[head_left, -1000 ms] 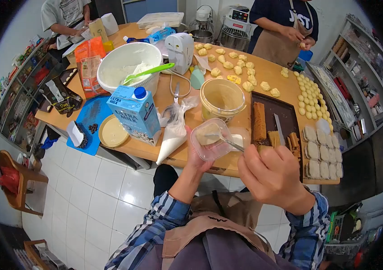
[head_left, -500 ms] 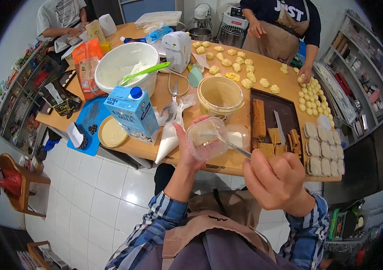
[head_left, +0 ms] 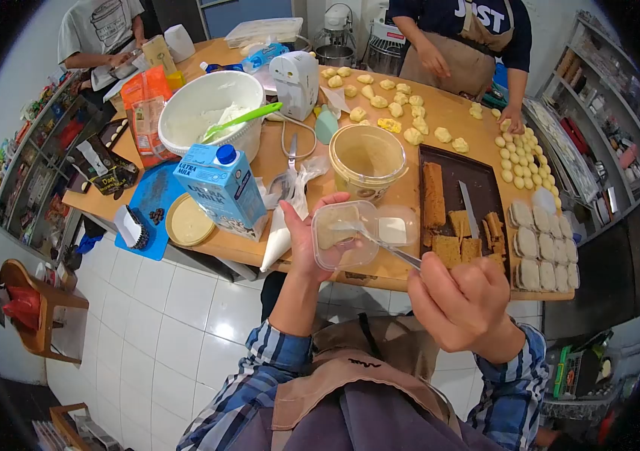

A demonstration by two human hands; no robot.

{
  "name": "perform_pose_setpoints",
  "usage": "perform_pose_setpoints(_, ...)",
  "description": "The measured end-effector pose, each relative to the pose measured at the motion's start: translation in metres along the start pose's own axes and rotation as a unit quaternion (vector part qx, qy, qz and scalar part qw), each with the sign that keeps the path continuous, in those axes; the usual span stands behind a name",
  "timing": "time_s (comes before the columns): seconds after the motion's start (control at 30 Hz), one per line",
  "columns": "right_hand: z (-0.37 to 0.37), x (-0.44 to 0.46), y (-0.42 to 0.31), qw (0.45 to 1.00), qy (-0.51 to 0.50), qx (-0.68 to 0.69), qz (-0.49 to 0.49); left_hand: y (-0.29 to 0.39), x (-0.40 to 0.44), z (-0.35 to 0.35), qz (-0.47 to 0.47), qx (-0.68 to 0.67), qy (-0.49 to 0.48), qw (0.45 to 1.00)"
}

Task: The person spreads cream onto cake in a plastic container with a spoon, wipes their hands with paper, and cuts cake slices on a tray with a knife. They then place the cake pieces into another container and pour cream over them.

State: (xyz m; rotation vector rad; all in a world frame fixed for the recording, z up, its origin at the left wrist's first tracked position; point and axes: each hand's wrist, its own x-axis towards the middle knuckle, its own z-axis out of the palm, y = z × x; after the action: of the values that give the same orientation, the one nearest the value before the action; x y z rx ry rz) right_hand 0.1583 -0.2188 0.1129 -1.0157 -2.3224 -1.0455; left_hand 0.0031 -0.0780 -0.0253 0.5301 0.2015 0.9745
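My left hand point(head_left: 306, 244) holds a small clear plastic container point(head_left: 327, 257) tilted toward me, its fingers behind and along the side. In my right hand point(head_left: 464, 302) is a metal spoon point(head_left: 394, 251), gripped by the handle, with its tip inside the container. What little the container holds is hard to make out. Just beyond stands a large open tub point(head_left: 356, 185) with tan residue on its inner wall. A filled white piping bag point(head_left: 276, 244) lies left of my left hand. Right of the container, a clear plastic piece point(head_left: 409, 220) rests on the table.
A milk carton point(head_left: 222, 197), a white bowl point(head_left: 173, 124) with a green spatula point(head_left: 245, 122) and a hand mixer point(head_left: 294, 84) stand left. A dark tray point(head_left: 478, 174) holds cake pieces and a knife point(head_left: 469, 209). Dough pieces point(head_left: 519, 161) lie near a co-worker's hand point(head_left: 512, 119).
My hands and the container have barely shifted; the spoon tip sits slightly farther left inside it. Across the table, the co-worker at the right has leaned a little and moved a hand.
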Motion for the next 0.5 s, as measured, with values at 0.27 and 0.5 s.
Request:
perform_pose_setpoints(0.27, 0.002, -0.006, -0.003, 1.000, 0.007, 0.004, 0.012, 0.007, -0.002, 0.004, -0.024, 0.065, 0.048, 0.996)
perform_pose_setpoints(0.5, 0.003, -0.013, -0.003, 0.999, 0.022, 0.009, 0.027, 0.013, -0.004, 0.010, -0.048, 0.086, 0.058, 0.993)
